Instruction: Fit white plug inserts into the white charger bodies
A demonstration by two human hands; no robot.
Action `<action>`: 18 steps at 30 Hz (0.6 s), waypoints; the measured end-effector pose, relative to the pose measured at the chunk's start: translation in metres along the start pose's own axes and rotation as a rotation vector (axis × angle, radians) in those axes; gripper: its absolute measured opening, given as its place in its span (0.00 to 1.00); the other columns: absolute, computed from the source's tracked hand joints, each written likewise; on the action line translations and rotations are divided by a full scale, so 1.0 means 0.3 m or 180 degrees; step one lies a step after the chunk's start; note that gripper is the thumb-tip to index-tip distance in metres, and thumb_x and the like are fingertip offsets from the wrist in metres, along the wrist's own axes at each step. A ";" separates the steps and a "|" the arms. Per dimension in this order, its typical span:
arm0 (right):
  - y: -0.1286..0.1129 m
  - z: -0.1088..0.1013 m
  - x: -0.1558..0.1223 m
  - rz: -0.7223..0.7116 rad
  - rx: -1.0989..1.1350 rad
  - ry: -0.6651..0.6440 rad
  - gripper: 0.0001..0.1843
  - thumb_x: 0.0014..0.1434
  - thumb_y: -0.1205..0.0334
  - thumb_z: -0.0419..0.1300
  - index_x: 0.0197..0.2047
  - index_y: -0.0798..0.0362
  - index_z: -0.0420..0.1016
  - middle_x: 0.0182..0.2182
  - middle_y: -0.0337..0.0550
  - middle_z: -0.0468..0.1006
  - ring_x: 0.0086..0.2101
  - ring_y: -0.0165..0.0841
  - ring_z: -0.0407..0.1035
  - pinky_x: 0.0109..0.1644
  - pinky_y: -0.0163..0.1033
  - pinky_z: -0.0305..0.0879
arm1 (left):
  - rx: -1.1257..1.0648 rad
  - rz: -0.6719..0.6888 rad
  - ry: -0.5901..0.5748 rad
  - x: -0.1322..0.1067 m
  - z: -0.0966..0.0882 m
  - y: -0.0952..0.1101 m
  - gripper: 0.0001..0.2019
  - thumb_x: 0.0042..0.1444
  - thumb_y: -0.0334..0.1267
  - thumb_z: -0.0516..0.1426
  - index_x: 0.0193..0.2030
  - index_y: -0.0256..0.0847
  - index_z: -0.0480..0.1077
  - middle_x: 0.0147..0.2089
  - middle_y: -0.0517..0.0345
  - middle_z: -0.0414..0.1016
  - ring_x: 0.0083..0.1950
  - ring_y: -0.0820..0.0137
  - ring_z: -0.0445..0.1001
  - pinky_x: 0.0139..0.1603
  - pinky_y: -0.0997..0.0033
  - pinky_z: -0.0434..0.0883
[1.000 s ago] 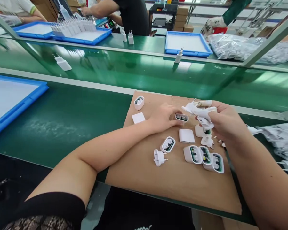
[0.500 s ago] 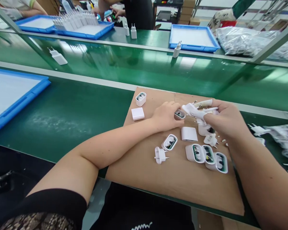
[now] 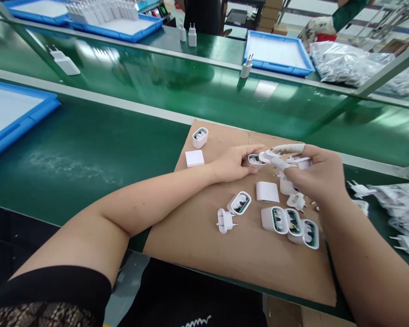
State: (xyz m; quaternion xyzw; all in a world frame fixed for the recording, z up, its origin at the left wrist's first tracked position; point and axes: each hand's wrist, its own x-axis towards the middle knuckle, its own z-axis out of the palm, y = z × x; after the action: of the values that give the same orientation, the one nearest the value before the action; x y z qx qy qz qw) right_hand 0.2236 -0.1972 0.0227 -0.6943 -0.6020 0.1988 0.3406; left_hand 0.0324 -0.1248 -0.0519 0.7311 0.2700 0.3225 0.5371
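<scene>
My left hand (image 3: 233, 162) rests on a brown cardboard sheet (image 3: 225, 254) and pinches an open white charger shell (image 3: 255, 159). My right hand (image 3: 318, 175) is closed around a bunch of white plug caps (image 3: 279, 160), with a white cot on its forefinger. One cap's tip touches the shell in my left hand. Below the hands lie a row of three open shells (image 3: 291, 222), a closed white shell (image 3: 267, 192), a single open shell (image 3: 240, 202) and a loose plug cap (image 3: 225, 221).
Two more shells (image 3: 200, 137) (image 3: 194, 158) lie at the cardboard's far left corner. A blue tray (image 3: 7, 118) sits left, bagged plug parts (image 3: 402, 209) right. Chargers (image 3: 64, 62) ride the green belt; blue trays (image 3: 276, 51) and a person's dark torso (image 3: 204, 13) are beyond.
My hands have drawn together, bringing the plug caps against the shell in my left hand. The view has tilted down a little.
</scene>
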 end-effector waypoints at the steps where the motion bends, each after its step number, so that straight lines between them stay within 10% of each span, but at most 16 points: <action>1: 0.002 0.005 0.001 -0.0117 -0.0049 0.0050 0.20 0.44 0.65 0.64 0.43 0.48 0.86 0.33 0.43 0.82 0.28 0.39 0.72 0.28 0.40 0.62 | -0.0001 -0.0033 0.0093 0.002 0.001 -0.001 0.23 0.53 0.30 0.66 0.57 0.39 0.72 0.57 0.50 0.76 0.54 0.64 0.75 0.57 0.62 0.72; 18: -0.041 0.042 0.017 -0.0445 -0.0390 -0.0074 0.22 0.44 0.62 0.60 0.42 0.49 0.87 0.29 0.41 0.81 0.24 0.32 0.65 0.27 0.38 0.57 | -0.0079 -0.0055 0.0277 0.007 0.011 -0.018 0.23 0.53 0.30 0.67 0.56 0.40 0.72 0.47 0.55 0.78 0.44 0.69 0.75 0.50 0.64 0.72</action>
State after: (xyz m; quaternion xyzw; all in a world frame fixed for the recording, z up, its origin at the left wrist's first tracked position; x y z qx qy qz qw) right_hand 0.2073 -0.1886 0.0235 -0.6677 -0.6640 0.1454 0.3036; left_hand 0.0361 -0.1238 -0.0574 0.7074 0.2953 0.3527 0.5367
